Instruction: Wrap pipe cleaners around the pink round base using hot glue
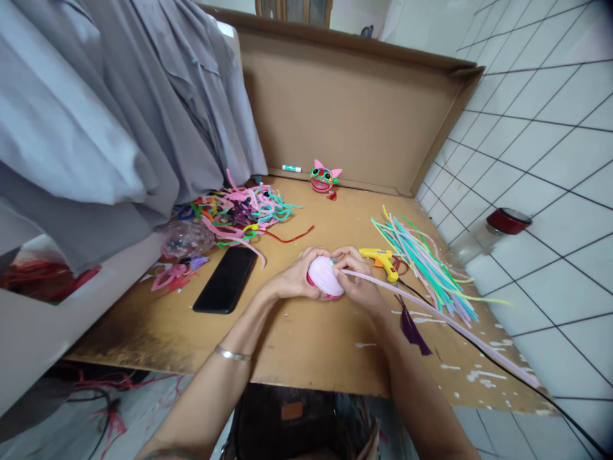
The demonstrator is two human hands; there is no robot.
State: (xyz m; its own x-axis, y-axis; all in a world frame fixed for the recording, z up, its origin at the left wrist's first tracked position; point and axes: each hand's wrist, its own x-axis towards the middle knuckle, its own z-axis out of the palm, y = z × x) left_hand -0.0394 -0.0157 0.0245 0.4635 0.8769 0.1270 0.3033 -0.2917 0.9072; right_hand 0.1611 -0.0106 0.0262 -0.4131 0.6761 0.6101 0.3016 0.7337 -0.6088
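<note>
A round ball (324,276), wound with pale lilac strands and showing pink-red at its lower edge, is held over the middle of the table. My left hand (295,276) wraps around its left side. At its right side my right hand (357,275) pinches a long lilac pipe cleaner (431,308) against the surface. The free length of that pipe cleaner trails right and down to the table's right corner. Just beyond my right hand lies a yellow hot glue gun (384,260), its black cord running off to the right. My fingers partly hide the ball.
Pipe cleaners (424,265) in green, lilac and yellow lie on the right, near a red-lidded jar (488,233). A dark purple tassel (412,326) is nearer. Left are a black phone (225,281) and a tangled colourful heap (249,207). A pink-eared figure (323,177) and glue stick (292,168) sit behind.
</note>
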